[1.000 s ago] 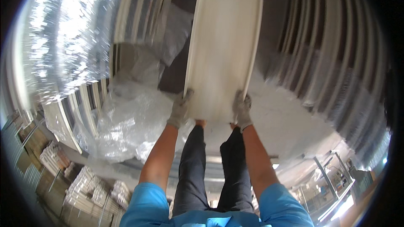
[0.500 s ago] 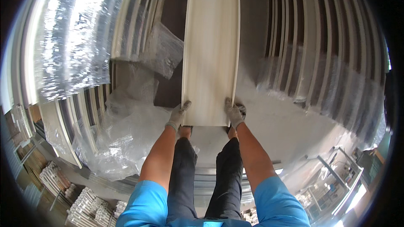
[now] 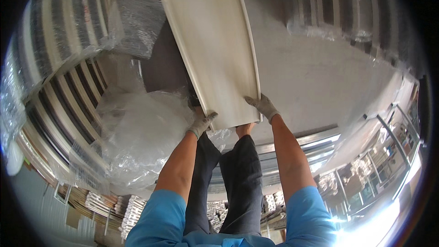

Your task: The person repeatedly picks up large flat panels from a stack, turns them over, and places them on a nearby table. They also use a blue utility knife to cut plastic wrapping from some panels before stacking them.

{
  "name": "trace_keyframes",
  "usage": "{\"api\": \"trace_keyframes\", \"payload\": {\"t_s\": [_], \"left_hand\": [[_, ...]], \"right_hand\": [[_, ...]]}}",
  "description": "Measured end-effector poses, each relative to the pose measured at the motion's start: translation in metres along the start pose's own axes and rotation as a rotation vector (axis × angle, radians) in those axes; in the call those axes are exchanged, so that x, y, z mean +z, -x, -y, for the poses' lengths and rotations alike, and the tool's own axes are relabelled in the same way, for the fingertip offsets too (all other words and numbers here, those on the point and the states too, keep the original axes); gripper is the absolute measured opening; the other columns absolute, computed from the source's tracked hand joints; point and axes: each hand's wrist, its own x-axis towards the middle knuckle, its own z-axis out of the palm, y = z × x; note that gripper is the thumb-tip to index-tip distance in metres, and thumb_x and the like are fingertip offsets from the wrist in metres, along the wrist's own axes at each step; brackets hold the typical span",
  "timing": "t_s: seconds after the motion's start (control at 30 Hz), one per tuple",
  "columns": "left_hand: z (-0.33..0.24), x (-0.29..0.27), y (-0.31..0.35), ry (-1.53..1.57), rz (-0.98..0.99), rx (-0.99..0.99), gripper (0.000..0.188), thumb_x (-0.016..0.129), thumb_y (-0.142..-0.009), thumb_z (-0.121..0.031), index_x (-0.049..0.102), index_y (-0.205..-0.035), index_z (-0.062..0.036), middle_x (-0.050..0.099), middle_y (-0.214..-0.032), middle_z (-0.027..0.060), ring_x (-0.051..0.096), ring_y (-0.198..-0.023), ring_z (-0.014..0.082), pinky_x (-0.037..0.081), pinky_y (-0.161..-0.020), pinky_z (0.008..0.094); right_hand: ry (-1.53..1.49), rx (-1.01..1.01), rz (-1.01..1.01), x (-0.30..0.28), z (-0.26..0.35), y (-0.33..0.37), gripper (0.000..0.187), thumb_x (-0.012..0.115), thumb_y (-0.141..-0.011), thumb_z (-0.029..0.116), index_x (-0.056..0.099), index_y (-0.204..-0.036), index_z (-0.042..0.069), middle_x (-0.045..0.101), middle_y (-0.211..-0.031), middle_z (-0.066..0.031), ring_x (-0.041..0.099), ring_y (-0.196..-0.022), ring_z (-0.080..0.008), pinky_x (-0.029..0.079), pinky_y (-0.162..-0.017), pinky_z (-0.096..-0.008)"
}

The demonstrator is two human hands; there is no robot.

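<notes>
A long cream panel (image 3: 215, 50) with raised rims along both long sides stretches away from me, slanting toward the far left. Its near end is between my two gloved hands. My left hand (image 3: 201, 122) grips the near left corner, thumb on the upper face and fingers out of sight beneath. On the right long edge, close to the near end, my right hand (image 3: 264, 106) holds on the same way, thumb on top. The panel's far end runs out of the picture.
Striped stacks of panels in clear film (image 3: 68, 23) stand at left; another wrapped stack (image 3: 343, 4) is at far right. Crumpled plastic film (image 3: 141, 128) lies left of my legs. Metal profiles (image 3: 292, 148) lie behind me, and a metal frame rack (image 3: 393, 132) stands at right.
From pointing straight ahead, the panel has swung so its far part lies further left. Both hands keep their grip and have shifted slightly right. My legs have turned and the view has rotated.
</notes>
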Motion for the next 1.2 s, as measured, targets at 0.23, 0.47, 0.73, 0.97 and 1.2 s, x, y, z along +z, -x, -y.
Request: {"api": "trace_keyframes", "payload": {"t_s": [0.23, 0.47, 0.73, 0.97, 1.2], "left_hand": [[-0.039, -0.017, -0.009, 0.113, -0.07, 0.058, 0.06, 0.066, -0.09, -0.043, 0.043, -0.135, -0.011, 0.054, -0.127, 0.0094, 0.056, -0.116, 0.025, 0.055, -0.086, 0.0431], [-0.094, -0.049, -0.015, 0.043, -0.142, 0.158, 0.051, 0.065, -0.093, -0.032, 0.045, -0.132, -0.0054, 0.056, -0.125, 0.0109, 0.06, -0.113, 0.0248, 0.057, -0.085, 0.0429], [-0.057, -0.014, -0.002, 0.105, -0.118, 0.113, 0.056, 0.071, -0.088, -0.037, 0.051, -0.129, -0.0043, 0.058, -0.12, 0.0084, 0.061, -0.109, 0.0239, 0.059, -0.084, 0.0384], [-0.003, 0.04, 0.011, 0.039, -0.074, 0.089, 0.054, 0.07, -0.09, -0.028, 0.042, -0.132, -0.0077, 0.056, -0.126, 0.0119, 0.065, -0.102, 0.0283, 0.06, -0.082, 0.0388], [-0.091, 0.04, -0.002, 0.639, 0.207, 0.234, 0.074, 0.069, -0.088, -0.042, 0.032, -0.143, -0.0073, 0.047, -0.137, 0.0212, 0.054, -0.121, 0.0349, 0.051, -0.1, 0.044]], "right_hand": [[-0.034, 0.123, -0.026, 0.005, -0.028, -0.026, 0.091, 0.069, -0.075, 0.066, 0.051, -0.136, 0.001, 0.059, -0.129, -0.0218, 0.057, -0.12, -0.0322, 0.045, -0.1, -0.0385], [-0.092, -0.028, -0.133, 0.01, -0.013, -0.042, 0.092, 0.059, -0.079, 0.073, 0.051, -0.136, 0.001, 0.063, -0.124, -0.0216, 0.06, -0.117, -0.0318, 0.045, -0.099, -0.0403], [0.064, -0.114, -0.043, -0.024, -0.044, 0.01, 0.084, 0.062, -0.077, 0.068, 0.061, -0.126, 0.0, 0.064, -0.121, -0.0232, 0.061, -0.115, -0.0347, 0.044, -0.099, -0.0423], [-0.33, -0.208, -0.097, -0.03, -0.061, 0.03, 0.072, 0.075, -0.079, 0.047, 0.057, -0.126, -0.005, 0.067, -0.114, -0.0178, 0.063, -0.106, -0.0248, 0.047, -0.094, -0.0331], [-0.121, -0.092, -0.036, -0.064, -0.099, 0.029, 0.078, 0.078, -0.074, 0.048, 0.055, -0.13, -0.001, 0.066, -0.118, -0.0185, 0.063, -0.108, -0.0269, 0.045, -0.097, -0.0352]]}}
